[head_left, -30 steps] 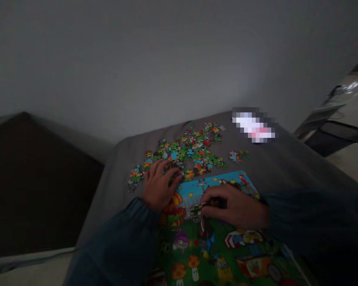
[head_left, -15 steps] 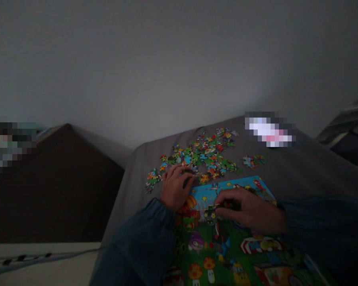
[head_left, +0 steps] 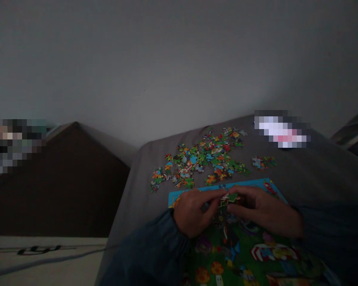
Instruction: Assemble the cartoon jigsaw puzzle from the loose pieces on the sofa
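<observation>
Both of my hands are over the top edge of a colourful jigsaw puzzle [head_left: 241,254] with a blue border and a green cartoon scene. My left hand [head_left: 193,212] and my right hand [head_left: 262,210] meet at the fingertips on a small green jigsaw piece [head_left: 230,198]. Both seem to pinch it. Just beyond them lies a loose heap of jigsaw pieces [head_left: 203,159], and a smaller cluster of pieces [head_left: 263,162] sits to its right. My hands cover part of the puzzle.
The puzzle and pieces rest on a grey fabric-covered surface [head_left: 316,178], which has a pale blurred object [head_left: 282,131] at its far edge. A plain wall [head_left: 179,59] rises behind. A dark brown panel [head_left: 59,186] stands to the left, above a pale floor [head_left: 41,258] with a cable.
My left hand has moved right from beside the loose pieces to meet my right hand at the green piece. The whole scene has shifted slightly right in view.
</observation>
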`<state>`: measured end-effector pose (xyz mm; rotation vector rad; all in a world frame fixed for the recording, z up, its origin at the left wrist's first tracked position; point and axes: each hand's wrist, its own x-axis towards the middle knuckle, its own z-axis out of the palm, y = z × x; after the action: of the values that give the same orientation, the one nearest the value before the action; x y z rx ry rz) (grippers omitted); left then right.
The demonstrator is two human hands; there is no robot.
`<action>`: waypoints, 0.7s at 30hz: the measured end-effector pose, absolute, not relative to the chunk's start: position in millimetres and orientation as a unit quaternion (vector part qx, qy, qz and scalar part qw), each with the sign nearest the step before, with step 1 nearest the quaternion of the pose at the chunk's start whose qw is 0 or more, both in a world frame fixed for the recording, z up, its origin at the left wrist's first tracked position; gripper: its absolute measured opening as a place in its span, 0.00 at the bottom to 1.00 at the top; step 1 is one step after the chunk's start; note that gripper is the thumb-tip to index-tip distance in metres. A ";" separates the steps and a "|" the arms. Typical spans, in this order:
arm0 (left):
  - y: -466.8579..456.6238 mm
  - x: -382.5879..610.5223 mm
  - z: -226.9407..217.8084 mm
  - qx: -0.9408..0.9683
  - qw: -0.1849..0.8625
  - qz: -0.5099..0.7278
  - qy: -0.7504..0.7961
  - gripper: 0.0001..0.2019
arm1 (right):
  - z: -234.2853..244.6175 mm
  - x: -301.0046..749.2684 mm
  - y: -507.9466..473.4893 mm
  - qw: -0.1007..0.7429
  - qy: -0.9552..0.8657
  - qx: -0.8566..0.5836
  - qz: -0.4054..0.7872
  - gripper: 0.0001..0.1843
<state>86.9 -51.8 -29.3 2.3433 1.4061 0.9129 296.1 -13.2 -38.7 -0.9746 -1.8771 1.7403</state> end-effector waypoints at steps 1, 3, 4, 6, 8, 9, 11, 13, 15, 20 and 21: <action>-52.6 87.1 -29.2 0.808 0.144 0.320 0.474 0.14 | -38.3 295.5 -12.7 0.199 -0.669 -0.350 0.624 0.15; -53.2 86.1 -28.5 0.810 0.169 0.323 0.459 0.15 | -37.2 294.7 -11.8 0.196 -0.674 -0.354 0.618 0.14; -53.5 85.3 -28.0 0.810 0.178 0.322 0.458 0.16 | -36.8 294.5 -11.5 0.196 -0.678 -0.355 0.613 0.14; -55.1 84.1 -26.8 0.805 0.196 0.318 0.461 0.17 | -36.4 294.7 -11.1 0.197 -0.683 -0.354 0.608 0.14; -57.8 83.7 -25.8 0.802 0.224 0.313 0.457 0.19 | -36.7 295.4 -11.1 0.198 -0.682 -0.350 0.611 0.14; -59.3 83.7 -25.5 0.798 0.238 0.319 0.453 0.19 | -37.1 295.9 -11.1 0.199 -0.679 -0.349 0.614 0.14; -61.5 84.2 -25.5 0.788 0.260 0.333 0.448 0.20 | -38.2 296.6 -11.2 0.202 -0.675 -0.352 0.616 0.14; -62.0 85.5 -25.7 0.777 0.278 0.331 0.458 0.20 | -39.3 296.9 -11.3 0.206 -0.674 -0.355 0.614 0.14; -61.1 87.9 -25.3 0.766 0.300 0.308 0.477 0.19 | -40.0 296.7 -11.5 0.208 -0.677 -0.359 0.608 0.15; -58.5 93.8 -23.9 0.738 0.322 0.290 0.517 0.17 | -37.4 294.5 -12.5 0.207 -0.686 -0.368 0.592 0.15; -58.1 94.1 -24.1 0.731 0.330 0.300 0.516 0.17 | -36.7 294.1 -12.8 0.208 -0.690 -0.372 0.586 0.15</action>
<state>94.1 -58.1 -24.1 1.9124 1.3482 0.7848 294.1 -12.8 -36.7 -1.0341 -1.9195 1.6300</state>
